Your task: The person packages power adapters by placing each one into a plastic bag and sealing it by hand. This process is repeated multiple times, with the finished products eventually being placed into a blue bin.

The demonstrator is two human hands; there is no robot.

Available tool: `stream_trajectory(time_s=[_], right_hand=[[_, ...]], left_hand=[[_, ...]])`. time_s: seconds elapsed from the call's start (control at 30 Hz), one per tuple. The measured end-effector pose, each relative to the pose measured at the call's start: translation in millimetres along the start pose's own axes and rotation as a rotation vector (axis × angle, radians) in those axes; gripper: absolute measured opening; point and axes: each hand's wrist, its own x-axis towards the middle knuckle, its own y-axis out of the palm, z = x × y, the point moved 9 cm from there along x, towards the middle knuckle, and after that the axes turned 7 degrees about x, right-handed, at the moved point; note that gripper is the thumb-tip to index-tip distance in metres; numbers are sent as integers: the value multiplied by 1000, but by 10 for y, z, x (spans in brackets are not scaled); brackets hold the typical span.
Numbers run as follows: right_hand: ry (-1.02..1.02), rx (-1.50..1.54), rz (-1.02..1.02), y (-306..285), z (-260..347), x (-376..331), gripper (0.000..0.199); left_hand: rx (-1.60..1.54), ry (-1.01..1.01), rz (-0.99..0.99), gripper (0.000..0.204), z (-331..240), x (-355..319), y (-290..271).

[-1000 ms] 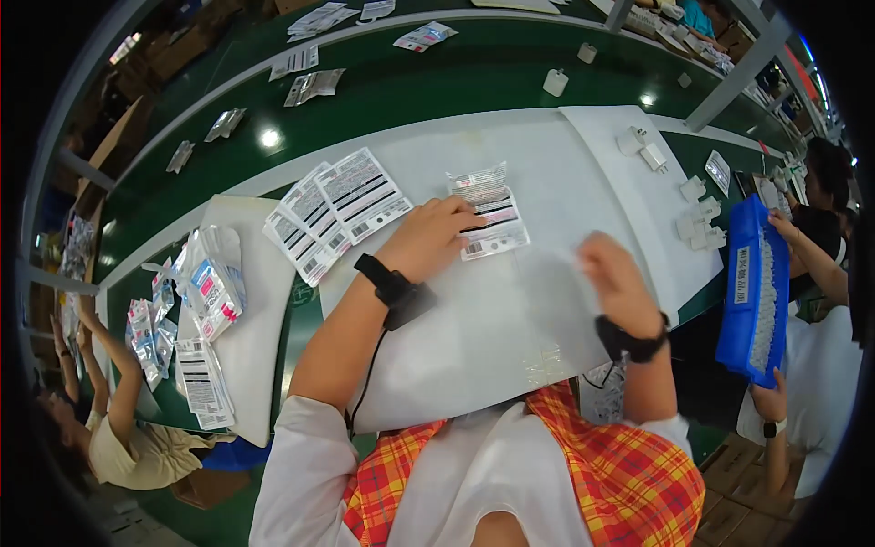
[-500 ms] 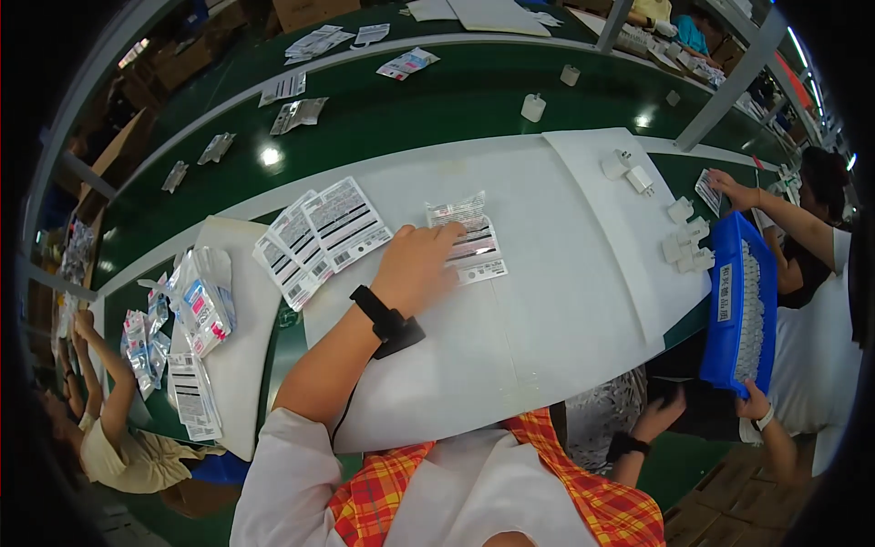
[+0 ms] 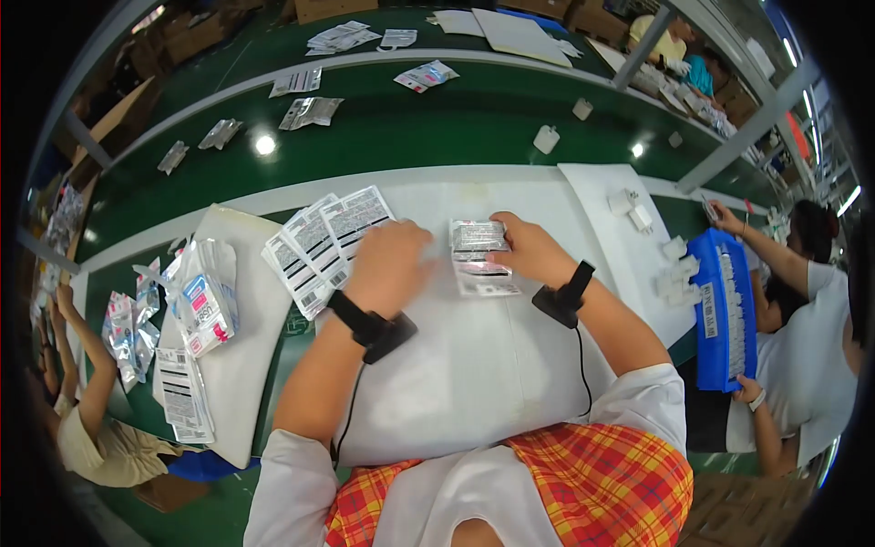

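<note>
A small clear-and-silver packaging pouch [image 3: 480, 258], its printed side up, lies on the white work surface in front of me. My right hand [image 3: 536, 252] grips the pouch's right edge between thumb and fingers. Apart from it, on the left, my left hand [image 3: 390, 266] is smeared by motion, so its fingers do not show clearly. It is over the near right corner of a fanned row of printed pouches [image 3: 314, 239]. Each of my wrists wears a black strap with a small device.
White chargers [image 3: 679, 273] stand on a white sheet at the right, beside a blue bin [image 3: 722, 314] held by a co-worker. Filled pouches [image 3: 208, 305] lie at left near another person. Further pouches [image 3: 312, 113] and chargers [image 3: 546, 139] lie on the green belt beyond.
My right hand has come up from below the table's edge at right and taken hold of the pouch. My left hand has moved off the pouch to the left. The blue bin has shifted.
</note>
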Motion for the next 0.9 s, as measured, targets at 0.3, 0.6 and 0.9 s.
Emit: stream_trajectory(time_s=[0.3, 0.6, 0.9], right_hand=[[27, 493, 106, -248, -59, 1395, 42], [-463, 387, -408, -539, 796, 372, 25], [-523, -241, 121, 558, 711, -113, 27]], left_hand=[[203, -209, -156, 33, 964, -202, -2], [134, -16, -306, 35, -84, 18, -65], [-118, -8, -95, 33, 15, 149, 316]])
